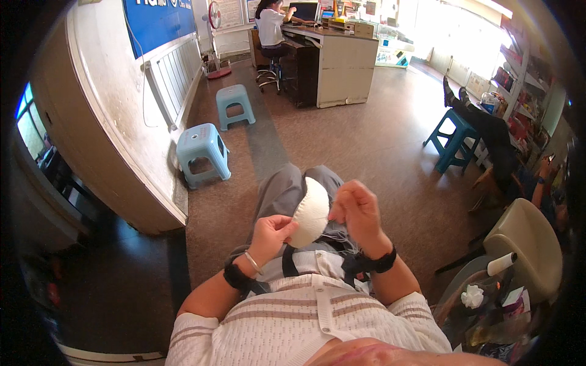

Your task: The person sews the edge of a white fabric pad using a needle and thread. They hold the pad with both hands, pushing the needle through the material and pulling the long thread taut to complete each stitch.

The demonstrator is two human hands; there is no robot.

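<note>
A cream, curved fabric piece [311, 215] with a stitched-looking edge is above my lap. My left hand [270, 235] pinches its lower left edge between thumb and fingers. Close to the piece's right edge is my right hand [359, 212], its fingers closed together as if on something thin; a needle or thread between them is too small to tell. Thin white thread [336, 238] hangs in loops below the piece, over my grey trousers. Both wrists wear black bands, and the left also has a pale bangle.
Light blue plastic stools [203, 153] stand at the left wall. A person [274, 27] sits at a desk [345, 68] ahead. At right, another person's legs [492, 132] rest on a teal stool [453, 139]. A beige chair [526, 247] stands beside a cluttered round table [458, 286].
</note>
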